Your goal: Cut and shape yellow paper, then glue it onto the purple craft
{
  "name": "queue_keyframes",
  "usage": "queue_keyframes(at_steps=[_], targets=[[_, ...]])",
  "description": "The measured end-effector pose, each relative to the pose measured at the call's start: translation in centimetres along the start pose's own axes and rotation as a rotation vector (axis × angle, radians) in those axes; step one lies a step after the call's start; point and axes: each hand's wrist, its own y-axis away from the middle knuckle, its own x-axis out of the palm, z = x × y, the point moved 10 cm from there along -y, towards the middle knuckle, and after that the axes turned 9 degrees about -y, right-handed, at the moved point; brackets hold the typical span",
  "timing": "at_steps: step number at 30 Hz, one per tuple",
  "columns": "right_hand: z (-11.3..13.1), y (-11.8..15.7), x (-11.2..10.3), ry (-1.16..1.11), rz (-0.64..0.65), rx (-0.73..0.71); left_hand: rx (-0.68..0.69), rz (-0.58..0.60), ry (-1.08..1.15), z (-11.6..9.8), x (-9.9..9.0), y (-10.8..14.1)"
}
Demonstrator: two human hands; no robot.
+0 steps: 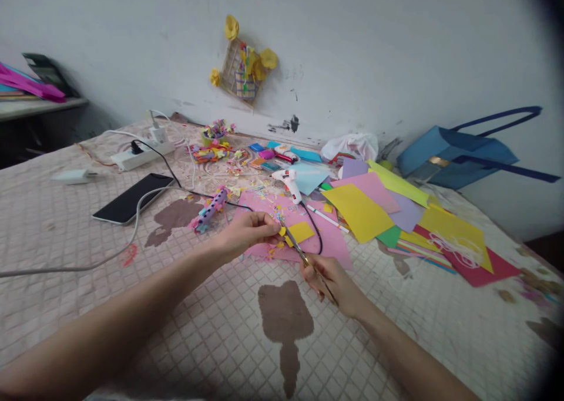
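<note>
Nearest the camera, two bare forearms reach over the tabletop (211, 342), its diamond-patterned covering marked by a brown patch (285, 313) between them. The left hand (249, 233) has its thumb and fingertips pinched together on a small yellow piece (282, 231). The right hand (329, 280) is closed around the handles of the scissors (296, 245), whose blades point away from the camera, close to the yellow piece; whether they touch it is too small to tell. Below the blades, a yellow paper (302, 231) lies on a pink sheet (339, 247) scattered with tiny scraps.

Just beyond the hands, a white glue gun (288, 184) rests with its black cord curving toward the right hand. To the left are a dotted purple tube (214, 208), a black tablet (134, 198) and a white power strip (143, 157). To the right, coloured sheets (359, 213) overlap, with white string (456, 249) on some. A blue bag (434, 154) lies behind them, and a decoration (244, 75) with yellow flowers hangs on the wall (361, 54).
</note>
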Motion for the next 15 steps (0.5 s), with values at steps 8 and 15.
queue_keyframes(at_steps=[8,15], targets=[[-0.16,-0.09,-0.04,-0.018,-0.021,0.006,0.013,0.001,0.022,0.07,0.12,-0.06],[-0.08,-0.03,-0.1,-0.02,-0.03,0.01,0.021,0.015,0.016,-0.18,0.25,0.03]])
